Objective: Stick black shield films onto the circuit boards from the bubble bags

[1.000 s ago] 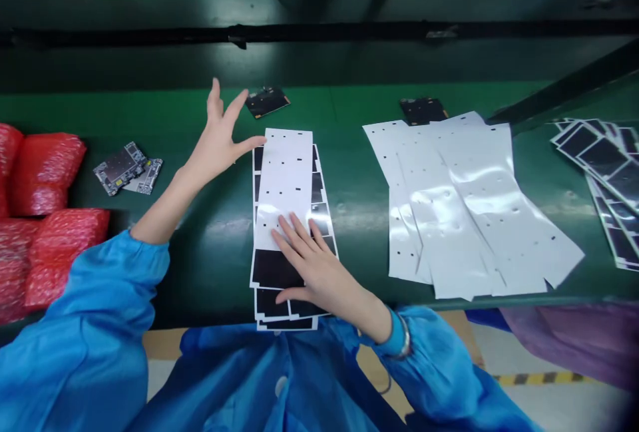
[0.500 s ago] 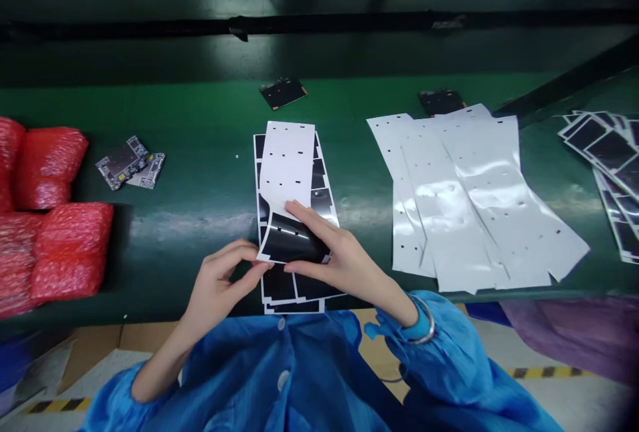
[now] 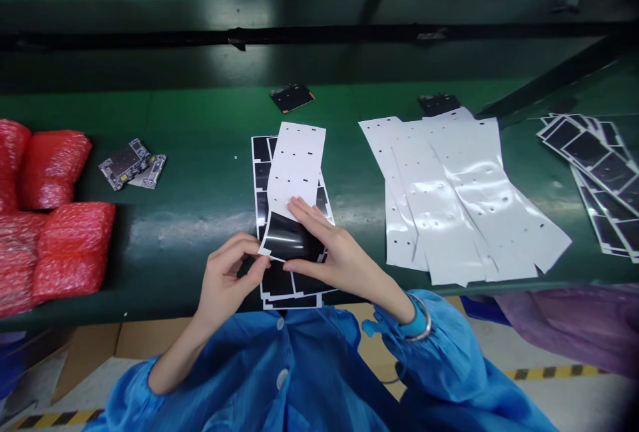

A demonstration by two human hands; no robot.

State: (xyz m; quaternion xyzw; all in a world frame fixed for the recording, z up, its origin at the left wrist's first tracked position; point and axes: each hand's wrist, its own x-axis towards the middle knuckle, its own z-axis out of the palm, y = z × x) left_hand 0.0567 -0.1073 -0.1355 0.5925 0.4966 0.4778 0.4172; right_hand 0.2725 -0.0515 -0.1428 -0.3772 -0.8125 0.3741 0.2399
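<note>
A narrow sticker sheet [image 3: 298,159], white with small punched holes, lies over a stack of black sticker sheets with white borders [image 3: 261,149]. Its near end is curled up and away from me, so its glossy black face shows. My left hand [image 3: 232,269] pinches the near left corner of this sheet between thumb and fingers. Across the curl, my right hand [image 3: 334,249] grips the right side, fingers resting on the white back and thumb at the near edge. The ends of some right fingertips press on the white side.
White sheets [image 3: 444,199] overlap in a pile to the right, with black sheets [image 3: 602,166] farther right. Red bubble-wrapped bundles [image 3: 72,252] and circuit boards [image 3: 124,164] sit left. Black-covered boards [image 3: 292,97] lie at the back. The bench edge is close to my body.
The sheet's far end has swung slightly right over the stack. Both hands keep their hold on the curled end with little movement. The whole view has shifted a little.
</note>
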